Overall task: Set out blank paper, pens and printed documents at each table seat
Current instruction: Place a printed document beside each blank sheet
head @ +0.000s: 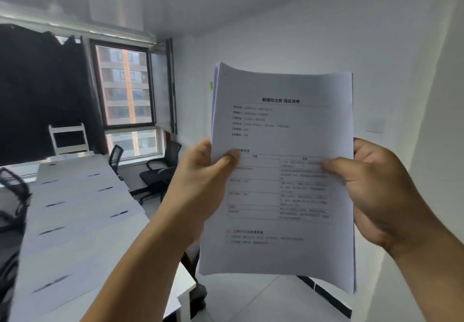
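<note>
I hold a stack of printed documents point(281, 126) upright in front of me, text and tables on its top page. My left hand point(200, 183) grips its left edge, thumb across the front. My right hand point(376, 191) grips the right edge, thumb pressed on the page. On the long white table point(82, 296) at the left lie several blank paper sheets point(75, 221), each with a dark pen point(51, 230) on it, along both sides.
Black office chairs stand beside the table: one at the right point(160, 171), one behind it point(116, 157), one at the left edge point(12, 191). A white folding chair point(69, 138) stands at the far end before a window point(125, 85). A white wall is to the right.
</note>
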The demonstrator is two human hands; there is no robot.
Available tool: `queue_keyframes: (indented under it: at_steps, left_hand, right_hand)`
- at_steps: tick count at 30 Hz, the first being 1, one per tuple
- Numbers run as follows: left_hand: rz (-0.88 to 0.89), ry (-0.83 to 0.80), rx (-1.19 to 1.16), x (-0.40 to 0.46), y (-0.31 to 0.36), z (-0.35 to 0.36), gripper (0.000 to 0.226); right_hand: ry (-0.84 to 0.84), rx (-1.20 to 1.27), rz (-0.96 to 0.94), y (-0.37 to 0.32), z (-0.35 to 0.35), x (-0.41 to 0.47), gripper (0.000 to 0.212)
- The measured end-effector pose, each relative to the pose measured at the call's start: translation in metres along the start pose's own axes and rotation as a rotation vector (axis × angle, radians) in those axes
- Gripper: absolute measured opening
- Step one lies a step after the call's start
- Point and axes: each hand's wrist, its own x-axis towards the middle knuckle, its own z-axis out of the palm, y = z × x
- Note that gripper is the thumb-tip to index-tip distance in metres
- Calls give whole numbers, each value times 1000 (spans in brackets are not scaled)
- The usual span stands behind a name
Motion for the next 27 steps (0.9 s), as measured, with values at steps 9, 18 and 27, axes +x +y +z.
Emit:
queue_keyframes:
  at_steps: [9,18,27]
  left_hand:
    - [-57,250,142,25,-23,-40,22]
    - [-20,508,212,19,-39,-34,27]
    - [-122,666,81,2,-69,-66,38]
  right_hand:
    - [-321,179,98,72,63,99,27]
    - [-612,323,190,127,105,149,37]
    - [-713,329,275,159,154,149,24]
